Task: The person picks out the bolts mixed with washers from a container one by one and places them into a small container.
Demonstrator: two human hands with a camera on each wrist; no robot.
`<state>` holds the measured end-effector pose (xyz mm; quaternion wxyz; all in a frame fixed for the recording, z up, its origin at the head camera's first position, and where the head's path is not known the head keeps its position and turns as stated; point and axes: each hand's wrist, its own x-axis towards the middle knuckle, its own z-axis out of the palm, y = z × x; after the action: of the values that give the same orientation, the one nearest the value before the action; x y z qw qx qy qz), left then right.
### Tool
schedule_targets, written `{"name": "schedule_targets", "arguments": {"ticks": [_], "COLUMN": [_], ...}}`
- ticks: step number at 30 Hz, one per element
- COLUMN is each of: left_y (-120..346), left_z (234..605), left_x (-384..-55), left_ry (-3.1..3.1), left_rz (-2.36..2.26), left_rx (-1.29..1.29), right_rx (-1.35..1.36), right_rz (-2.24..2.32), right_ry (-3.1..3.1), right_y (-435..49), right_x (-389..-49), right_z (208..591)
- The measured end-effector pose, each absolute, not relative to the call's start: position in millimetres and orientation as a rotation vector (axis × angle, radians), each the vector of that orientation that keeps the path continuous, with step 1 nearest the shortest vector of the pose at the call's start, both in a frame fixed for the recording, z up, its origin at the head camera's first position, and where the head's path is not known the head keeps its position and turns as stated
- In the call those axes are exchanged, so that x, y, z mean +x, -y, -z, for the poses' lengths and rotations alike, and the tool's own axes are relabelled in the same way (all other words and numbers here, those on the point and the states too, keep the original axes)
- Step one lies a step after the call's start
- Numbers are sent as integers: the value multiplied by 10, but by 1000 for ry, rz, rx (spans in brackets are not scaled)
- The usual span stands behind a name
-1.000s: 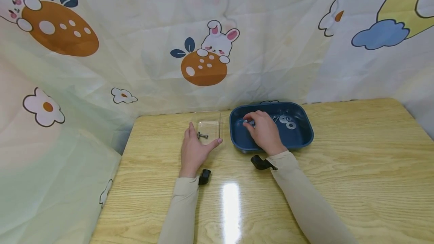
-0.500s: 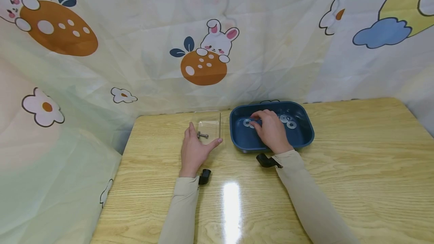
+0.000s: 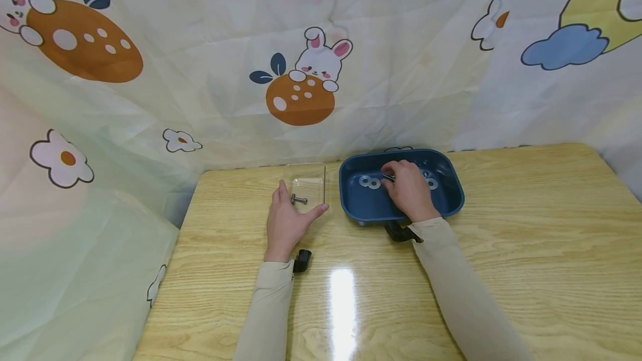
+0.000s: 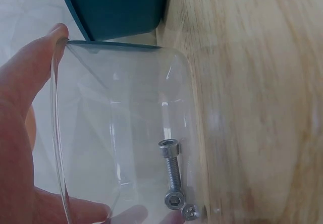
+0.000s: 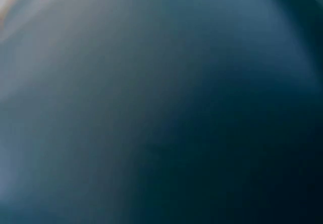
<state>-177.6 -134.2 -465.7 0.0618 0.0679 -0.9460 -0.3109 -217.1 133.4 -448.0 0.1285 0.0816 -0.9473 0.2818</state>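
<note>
My left hand (image 3: 288, 224) holds a clear plastic box (image 3: 315, 174) at its near end, thumb on one side and fingers on the other. The left wrist view shows the thumb at the box's rim (image 4: 58, 133). Inside lie a few socket-head bolts (image 4: 173, 171), one stretched along the bottom. My right hand (image 3: 410, 191) is in the dark blue tray (image 3: 363, 205), pinching a small metal bolt (image 3: 388, 176) between thumb and fingers; most of it is hidden. Left of these fingers, flat washers (image 3: 373, 183) lie on the tray floor. The right wrist view is a blue blur.
Another washer (image 3: 432, 184) shows right of the right hand, partly covered. The box and tray stand side by side near the back edge of the wooden table (image 3: 526, 238). Behind them hangs a printed cloth (image 3: 401, 71). Dark wrist mounts (image 3: 302, 261) sit at the sleeves.
My right hand has shifted rightward within the tray, uncovering washers on its left, and a bolt now shows between its fingertips. My left hand and the box stay in place.
</note>
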Motion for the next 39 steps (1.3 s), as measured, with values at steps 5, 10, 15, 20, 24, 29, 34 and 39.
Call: {"name": "schedule_targets", "arguments": {"ticks": [5,10,15,20,24,29,34,39], "left_y": [1344,1342,1343,1335,1330,1337,1342,1342], "left_z": [4668,4668,4661,4658,4654,4645,4648,4666], "left_x": [-1774,-1775,-1778,-1782,-1783,-1780,-1785,-1790], "left_ry": [2850,2838,2845,2844,2843,2851,2854,2853], "left_rz": [945,960,952,953,958,951,944,950], "left_rx": [210,197,198,196,196,208,211,213], "right_rx": [231,203,172,153,157,159,146,130], "right_rz": [-791,-744,-698,-683,-648,-633,-665,-672], "right_ry": [2804,2873,2966,3021,3057,3095,3116,3122], "right_y": [-1349,-1368,-1368,-1361,-1357,-1347,-1352,-1359], "right_x": [-2182,-2198,-2202,-2214,-2219,-2221,-2225,-2214], "right_z": [4488,4511,4531,4546,4549,4545,4541,4536]}}
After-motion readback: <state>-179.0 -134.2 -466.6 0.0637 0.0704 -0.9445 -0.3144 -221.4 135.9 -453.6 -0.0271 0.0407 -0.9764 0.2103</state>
